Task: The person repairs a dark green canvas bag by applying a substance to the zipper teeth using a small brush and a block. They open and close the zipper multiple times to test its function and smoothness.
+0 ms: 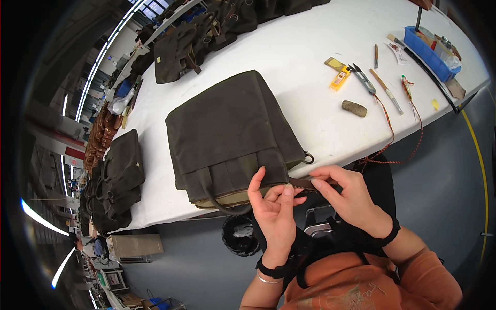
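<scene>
A dark olive-brown handbag (222,124) lies on the white table with its opening toward me. One curved handle (205,182) hangs over the table's near edge beside a brass zipper (232,194). At the bag's near right corner, a dark brown leather strip (300,183) with zipper teeth along it sticks out. My left hand (274,212) pinches this strip close to the bag with thumb and fingers, its index finger raised. Farther along, my right hand (352,199) grips the strip between thumb and fingers, hiding its end. A metal ring (308,157) sits on the bag's right side.
To the right lie a yellow lighter (340,78), thread snips (362,78), a thin-bladed tool (386,91), a brown block (354,108) and a blue bin (431,54). More dark bags (175,57) stand at the back and left. A black bin (240,235) is below.
</scene>
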